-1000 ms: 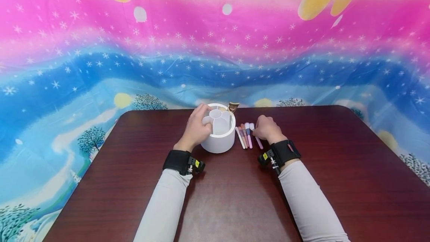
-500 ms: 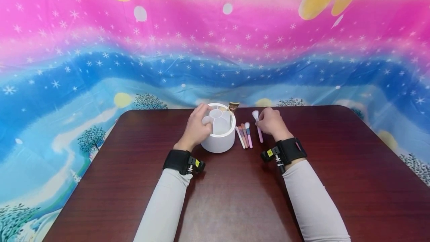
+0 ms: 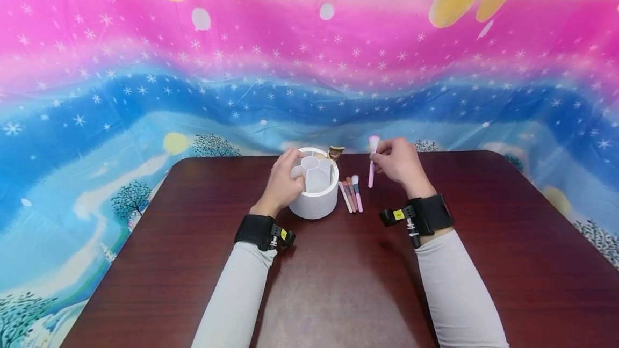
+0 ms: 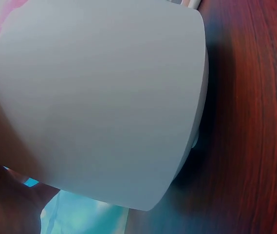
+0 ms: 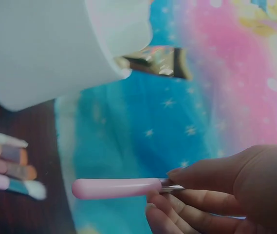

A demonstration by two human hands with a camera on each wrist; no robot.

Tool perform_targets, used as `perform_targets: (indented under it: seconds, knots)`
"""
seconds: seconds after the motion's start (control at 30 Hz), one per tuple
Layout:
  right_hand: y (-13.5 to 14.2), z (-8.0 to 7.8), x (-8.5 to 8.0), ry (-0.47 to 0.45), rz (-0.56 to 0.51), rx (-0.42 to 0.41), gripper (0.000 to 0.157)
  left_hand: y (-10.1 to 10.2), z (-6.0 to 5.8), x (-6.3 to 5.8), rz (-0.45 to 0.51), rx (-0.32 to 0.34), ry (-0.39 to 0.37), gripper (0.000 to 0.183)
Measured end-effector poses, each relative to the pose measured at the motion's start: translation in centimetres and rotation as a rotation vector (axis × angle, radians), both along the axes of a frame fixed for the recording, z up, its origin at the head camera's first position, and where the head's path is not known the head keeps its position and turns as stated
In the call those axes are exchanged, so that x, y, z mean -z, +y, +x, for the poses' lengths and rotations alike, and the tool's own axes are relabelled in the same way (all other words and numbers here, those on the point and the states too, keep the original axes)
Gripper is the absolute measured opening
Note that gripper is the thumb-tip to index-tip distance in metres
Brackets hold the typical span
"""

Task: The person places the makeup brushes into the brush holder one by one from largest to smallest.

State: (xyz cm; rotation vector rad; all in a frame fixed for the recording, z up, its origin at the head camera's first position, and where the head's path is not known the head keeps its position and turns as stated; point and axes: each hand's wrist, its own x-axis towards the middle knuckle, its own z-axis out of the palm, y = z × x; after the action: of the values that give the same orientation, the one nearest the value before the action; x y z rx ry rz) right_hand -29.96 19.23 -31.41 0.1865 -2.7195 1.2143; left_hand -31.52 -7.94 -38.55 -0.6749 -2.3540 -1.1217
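Observation:
A white round organizer [image 3: 313,205] with petal-shaped compartments stands on the table. My left hand [image 3: 282,184] grips its left side, thumb over the near rim; in the left wrist view the organizer's wall [image 4: 99,97] fills most of the picture. My right hand [image 3: 400,161] pinches a makeup brush [image 5: 116,188] by its metal collar, raised above the table. Its pink handle points down and the pale bristles [image 3: 374,141] point up. A wide brush with a gold collar [image 5: 153,61] leans out of the organizer's back right side.
Several makeup brushes [image 3: 358,197] lie side by side on the table, just right of the organizer, bristles toward the back. The dark red wooden table [image 3: 319,283] ends at a printed cloth backdrop [image 3: 309,79] hanging behind it.
My right hand has lifted the pink brush off the table, away from the row, moving up and back, and the brush now stands nearly upright. My left hand and the organizer have stayed put.

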Motion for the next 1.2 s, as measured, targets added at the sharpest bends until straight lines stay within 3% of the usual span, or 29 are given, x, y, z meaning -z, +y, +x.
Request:
perform_targets:
  seconds: [0.27, 0.63, 0.9, 1.2]
  knots:
    - [-0.7, 1.1, -1.7, 0.049, -0.033, -0.013, 0.016, 0.0, 0.0, 0.0, 0.008, 0.0, -0.008, 0.043]
    - [-1.5, 1.9, -2.8, 0.15, -0.048, -0.064, 0.011, 0.0, 0.0, 0.0, 0.006, -0.02, -0.028, 0.041]
    - [-2.3, 1.8, -2.6, 0.157, -0.19, -0.166, 0.012, 0.1, 0.1, 0.0, -0.027, -0.051, -0.006, 0.039]
    - [-3.5, 1.5, -1.9, 0.144, -0.256, -0.247, 0.012, 0.1, 0.1, 0.1, -0.063, -0.061, 0.006, 0.036]
